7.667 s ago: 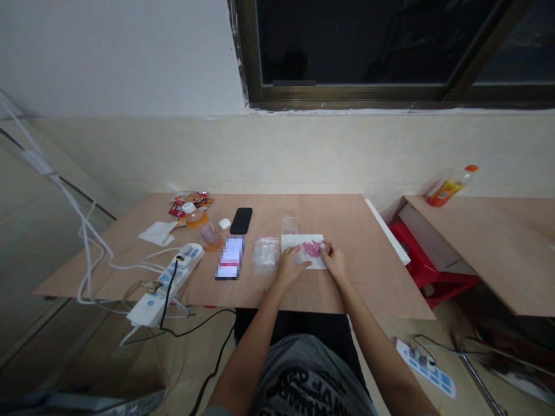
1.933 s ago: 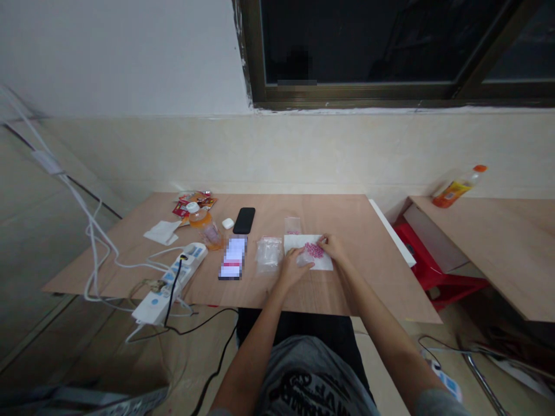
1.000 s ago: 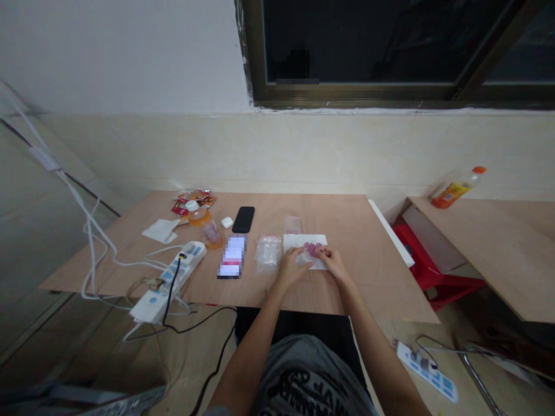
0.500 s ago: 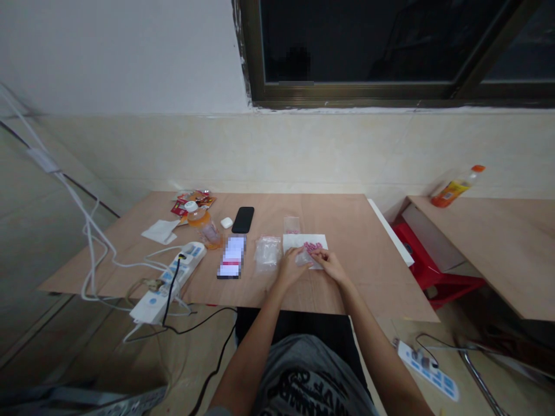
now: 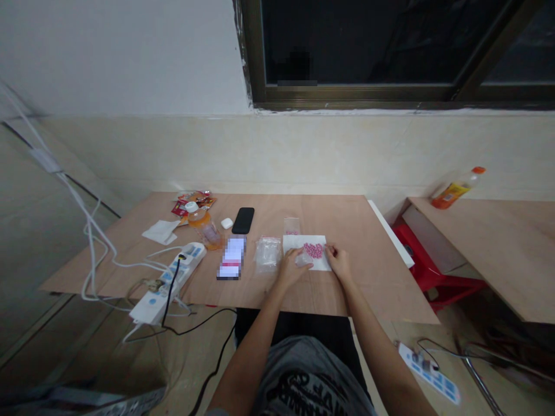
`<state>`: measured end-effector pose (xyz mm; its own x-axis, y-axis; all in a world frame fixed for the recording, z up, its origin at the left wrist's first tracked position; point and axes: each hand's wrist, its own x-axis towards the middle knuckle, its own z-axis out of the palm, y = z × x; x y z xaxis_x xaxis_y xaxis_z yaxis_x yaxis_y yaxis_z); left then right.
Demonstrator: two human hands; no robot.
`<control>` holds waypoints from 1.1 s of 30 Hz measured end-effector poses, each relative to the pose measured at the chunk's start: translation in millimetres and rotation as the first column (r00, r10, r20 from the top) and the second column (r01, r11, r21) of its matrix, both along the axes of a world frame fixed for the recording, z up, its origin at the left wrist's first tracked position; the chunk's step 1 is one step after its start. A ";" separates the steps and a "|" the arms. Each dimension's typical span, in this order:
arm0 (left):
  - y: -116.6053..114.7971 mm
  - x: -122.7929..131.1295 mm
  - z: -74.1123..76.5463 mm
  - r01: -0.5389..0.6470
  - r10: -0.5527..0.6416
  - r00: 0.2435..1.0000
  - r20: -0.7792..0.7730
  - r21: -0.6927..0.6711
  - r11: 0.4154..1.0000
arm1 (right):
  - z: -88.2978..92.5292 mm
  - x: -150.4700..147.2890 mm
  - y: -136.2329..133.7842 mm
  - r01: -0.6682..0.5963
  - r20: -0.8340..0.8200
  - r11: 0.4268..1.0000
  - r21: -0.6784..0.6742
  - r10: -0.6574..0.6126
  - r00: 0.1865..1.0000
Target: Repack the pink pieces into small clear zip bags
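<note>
While your left hand (image 5: 289, 267) sits at the lower-left part of a white paper sheet (image 5: 319, 261), its fingertips (image 5: 297, 252) rest on a scrap of clear plastic (image 5: 303, 260); can't tell if it's gripped. Your right hand (image 5: 339, 263) is at the sheet's right edge, fingers curled and narrow, touching the paper, nothing visibly held. Between the hands, a heap of small pink pieces (image 5: 313, 250) lies on the sheet, just beside the clear plastic, upper-middle of the paper.

Sheet is on the desk (image 5: 359, 271), near the near edge. Just above it, a small clear bag (image 5: 292, 226) with some pink inside, touching or almost touching the sheet's top edge. Left of the sheet, a larger clear bag (image 5: 267, 254) lies flat.

Further left: a phone with a pixelated lit screen (image 5: 231, 258), a black phone (image 5: 243, 220), a white earbud case (image 5: 226, 223), an orange-capped clear container (image 5: 203, 231), snack wrappers (image 5: 195, 202), a tissue (image 5: 158, 231), and a white power strip (image 5: 173, 276) with cables on the desk's left edge.

Right of the desk: a red stool (image 5: 416, 248), and a drink bottle (image 5: 455, 189) lying on a second wooden board (image 5: 485, 248).
</note>
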<state>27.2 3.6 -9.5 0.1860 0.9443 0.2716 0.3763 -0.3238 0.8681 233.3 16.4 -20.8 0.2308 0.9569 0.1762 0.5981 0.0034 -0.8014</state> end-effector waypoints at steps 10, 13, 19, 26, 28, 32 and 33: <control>0.2 0.5 -1.9 -0.003 0.003 1.000 -0.003 0.005 1.000 | 0.4 0.6 3.5 -0.007 0.080 0.999 -0.052 0.011 0.997; -0.2 0.6 -0.9 -0.009 0.009 1.000 0.003 -0.007 1.000 | 1.5 1.0 4.8 -0.027 0.074 0.998 -0.054 0.031 0.997; -0.5 0.1 -0.8 -0.003 0.002 1.000 0.010 0.005 1.000 | 0.4 4.0 4.2 -0.069 0.001 0.996 -0.048 0.069 0.998; 0.4 0.2 -1.2 -0.005 0.005 1.000 0.005 -0.005 1.000 | -3.4 6.8 6.3 -0.131 -0.022 0.990 -0.053 0.130 0.991; 0.7 0.2 -0.8 -0.002 0.002 1.000 0.006 -0.008 1.000 | -3.9 6.9 7.4 -0.132 -0.010 0.989 -0.060 0.132 0.991; 0.7 0.1 0.3 0.002 -0.002 1.000 0.006 -0.020 1.000 | -3.7 6.5 8.0 -0.125 0.019 0.989 -0.074 0.127 0.992; 0.6 0.1 0.5 0.002 -0.001 1.000 0.007 -0.018 1.000 | -3.4 6.3 7.8 -0.123 0.025 0.989 -0.076 0.125 0.992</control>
